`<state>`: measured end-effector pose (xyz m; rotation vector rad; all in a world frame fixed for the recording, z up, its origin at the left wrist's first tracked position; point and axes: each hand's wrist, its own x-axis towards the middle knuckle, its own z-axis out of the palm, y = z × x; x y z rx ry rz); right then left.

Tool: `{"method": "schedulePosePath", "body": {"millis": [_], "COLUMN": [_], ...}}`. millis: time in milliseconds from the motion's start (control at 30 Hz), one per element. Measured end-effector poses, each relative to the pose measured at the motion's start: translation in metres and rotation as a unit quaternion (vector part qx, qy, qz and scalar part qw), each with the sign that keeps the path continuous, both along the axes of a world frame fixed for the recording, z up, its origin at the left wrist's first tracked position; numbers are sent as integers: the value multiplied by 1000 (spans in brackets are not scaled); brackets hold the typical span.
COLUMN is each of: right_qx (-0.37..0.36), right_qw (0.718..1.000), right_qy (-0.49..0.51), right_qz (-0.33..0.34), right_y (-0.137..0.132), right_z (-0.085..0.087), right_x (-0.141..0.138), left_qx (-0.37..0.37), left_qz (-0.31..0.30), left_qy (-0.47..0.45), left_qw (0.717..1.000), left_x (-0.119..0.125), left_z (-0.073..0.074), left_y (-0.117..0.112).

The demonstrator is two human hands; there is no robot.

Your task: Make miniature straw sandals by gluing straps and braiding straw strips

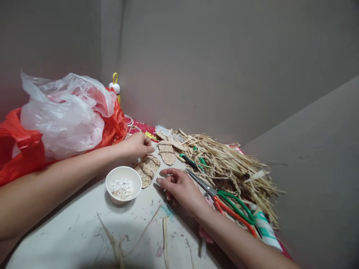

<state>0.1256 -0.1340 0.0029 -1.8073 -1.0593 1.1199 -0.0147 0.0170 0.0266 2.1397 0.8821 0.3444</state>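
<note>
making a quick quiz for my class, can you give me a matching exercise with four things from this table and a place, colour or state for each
1. scissors
2. bowl
3. bottle
4. larger woven piece

A. by the left hand
B. white and yellow
C. handles green and orange
D. holding small beads

Pairs: 1-C, 2-D, 3-B, 4-A

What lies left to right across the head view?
Crumpled white plastic bag, round white bowl of pearly beads, larger tan woven straw piece, smaller tan woven straw piece, green-and-orange-handled metal scissors, teal-and-white striped item.
</note>
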Motion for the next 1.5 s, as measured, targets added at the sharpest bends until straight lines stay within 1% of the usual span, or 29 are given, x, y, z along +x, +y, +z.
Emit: {"method": "schedulePosePath", "body": {"millis": [67, 100, 167, 200, 233, 267, 367, 433, 533, 600, 733, 800, 867, 933, 967, 1000, 1100, 1133, 1167, 1267, 1367, 1500], "right_qx": [-5, -7, -6, -3, 1, 4, 14, 37, 90, 124, 178, 210, 243, 271, 281, 290, 312, 319, 326, 349, 369, 379], "right_qw": [1000, 999, 998, 998, 998, 998, 1000, 999, 993, 988, 977, 967, 954, 943, 938, 934, 925, 923, 921, 918, 915, 915], "right_qy": [-28, -39, -55, -59, -60, -55, -15, 14, 30, 33, 75, 108, 138, 163, 173, 181, 195, 197, 197, 180, 159, 130], "right_qz": [-5, -6, -1, 2, 3, 0, -21, -38, -74, -90, -87, -95, -104, -108, -107, -105, -96, -90, -82, -54, -43, -50], "right_y": [2, 3, 5, 6, 7, 8, 10, 10, 9, 6, -2, -7, -11, -16, -18, -19, -23, -23, -24, -25, -26, -30], "right_z": [1, 0, -3, -5, -8, -10, -15, -13, -5, 4, 26, 39, 53, 67, 73, 79, 93, 97, 100, 107, 112, 117], "right_x": [-7, -10, -14, -16, -17, -18, -17, -15, -10, -7, -5, -7, -11, -17, -21, -25, -40, -45, -50, -62, -71, -74], "left_qx": [52, 45, -29, -81, -113, -134, -160, -189, -217, -229, -249, -252, -263, -293, -314, -335, -374, -385, -395, -419, -441, -476], "left_qz": [43, 52, 42, 29, 18, 12, 6, 8, 6, 1, -17, -19, -1, 15, 11, -6, -93, -112, -116, -114, -140, -180], "left_qy": [75, 103, 119, 111, 101, 91, 71, 44, -20, -80, -206, -271, -339, -385, -396, -403, -430, -443, -459, -492, -506, -514], "left_qw": [995, 992, 992, 990, 988, 987, 985, 981, 976, 970, 946, 929, 903, 875, 863, 852, 816, 802, 788, 755, 728, 690], "left_x": [-3, -4, -7, -8, -9, -10, -10, -9, -7, -5, -6, -8, -10, -13, -14, -15, -17, -18, -18, -22, -28, -37], "left_z": [-2, -3, -6, -7, -7, -8, -6, -3, 3, 8, 20, 29, 40, 51, 55, 59, 65, 66, 67, 72, 82, 95], "left_y": [2, 2, 3, 3, 2, 2, 0, -2, -5, -9, -16, -21, -26, -32, -36, -41, -58, -64, -70, -86, -99, -110]}}
